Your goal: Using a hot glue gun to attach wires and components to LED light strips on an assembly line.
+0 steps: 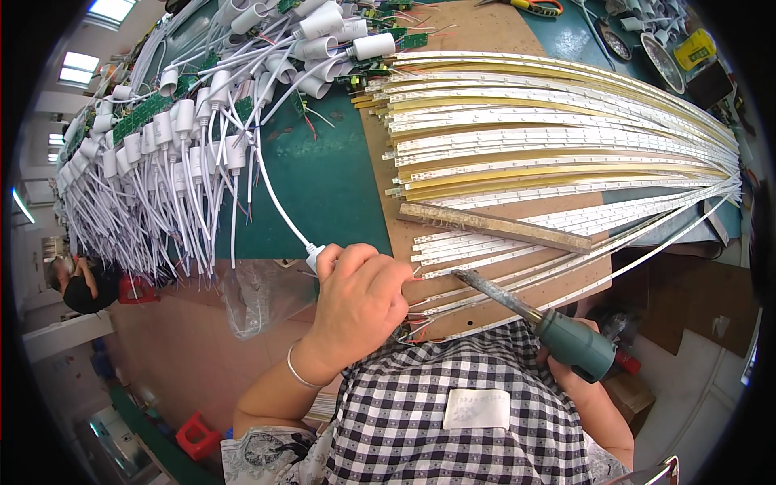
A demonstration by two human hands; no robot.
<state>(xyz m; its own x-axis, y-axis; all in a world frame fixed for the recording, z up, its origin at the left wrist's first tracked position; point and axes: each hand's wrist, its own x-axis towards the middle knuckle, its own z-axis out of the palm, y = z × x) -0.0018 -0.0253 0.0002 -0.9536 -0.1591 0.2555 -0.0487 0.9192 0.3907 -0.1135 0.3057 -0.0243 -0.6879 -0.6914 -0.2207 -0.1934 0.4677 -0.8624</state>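
Head view: the left hand (360,303) is closed around a white plastic driver housing (317,257) at the near edge of the counter (323,178), its white cable running far-left. The right hand (566,368) is wrapped on the green handle of a soldering iron (525,311), tip beside the LED strips (566,145). A slip could bring the hot tip onto the knuckles or scorch a strip, judging by how close they sit.

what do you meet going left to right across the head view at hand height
hanging white cables → clear plastic bag → left hand gripping a white cylinder → soldering iron → right hand
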